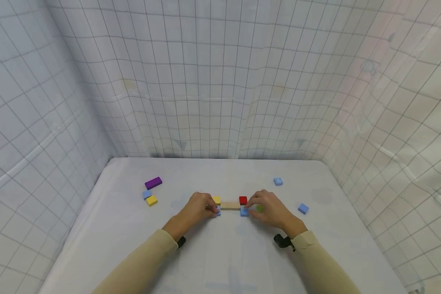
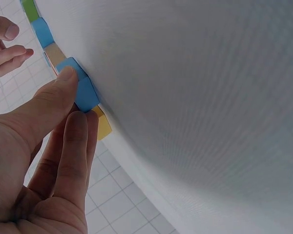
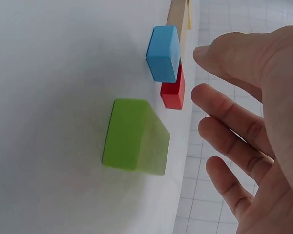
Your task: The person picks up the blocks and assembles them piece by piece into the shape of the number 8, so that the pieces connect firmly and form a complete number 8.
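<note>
My left hand (image 1: 199,207) pinches a blue block (image 2: 87,91) between thumb and fingers, at the left end of a plain wooden strip (image 1: 230,206). Behind that block sits a yellow block (image 1: 216,199). At the strip's right end lie a second blue block (image 3: 162,53) in front and a red block (image 1: 243,200) behind. Over on this side hovers my right hand (image 1: 271,207), its fingers loosely bent and apart from the blocks in the right wrist view. A green block (image 3: 129,136) stands on the table beside it, partly covered by the hand in the head view.
On the left of the white table (image 1: 213,253) lie a purple block (image 1: 153,183), a blue block (image 1: 147,194) and a yellow block (image 1: 152,200). Two loose blue pieces, one farther back (image 1: 278,181) and one nearer (image 1: 303,208), lie right. Gridded white curtains (image 1: 213,81) surround the table.
</note>
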{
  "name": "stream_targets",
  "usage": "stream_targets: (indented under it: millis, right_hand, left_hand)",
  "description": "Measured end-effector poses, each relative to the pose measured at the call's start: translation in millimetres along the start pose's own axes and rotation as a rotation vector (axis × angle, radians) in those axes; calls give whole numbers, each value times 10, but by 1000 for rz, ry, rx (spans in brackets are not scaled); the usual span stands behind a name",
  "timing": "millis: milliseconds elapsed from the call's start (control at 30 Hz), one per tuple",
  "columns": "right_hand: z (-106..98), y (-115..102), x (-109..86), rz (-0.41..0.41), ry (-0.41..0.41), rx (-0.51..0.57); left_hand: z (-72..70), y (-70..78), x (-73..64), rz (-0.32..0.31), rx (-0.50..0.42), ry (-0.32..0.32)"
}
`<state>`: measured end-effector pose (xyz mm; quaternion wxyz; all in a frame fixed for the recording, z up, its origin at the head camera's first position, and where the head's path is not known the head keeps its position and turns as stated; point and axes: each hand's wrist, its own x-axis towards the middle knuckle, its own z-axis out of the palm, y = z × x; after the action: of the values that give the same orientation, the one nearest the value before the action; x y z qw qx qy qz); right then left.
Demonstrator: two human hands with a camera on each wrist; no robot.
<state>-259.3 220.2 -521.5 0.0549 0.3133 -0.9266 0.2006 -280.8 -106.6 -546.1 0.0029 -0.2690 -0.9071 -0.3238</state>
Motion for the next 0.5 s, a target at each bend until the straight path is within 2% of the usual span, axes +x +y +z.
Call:
stream_targets:
  millis: [167, 333, 500]
  right_hand:
    - [-36, 52, -46, 21, 30, 4]
    - [-83, 106, -97, 39, 56, -1]
    - [-129, 161, -165, 69, 66, -2]
  left_hand:
    - [259, -414, 109, 11, 20, 8]
    - [327, -546, 154, 16, 22, 0]
    - [347, -554, 148, -1, 44, 10]
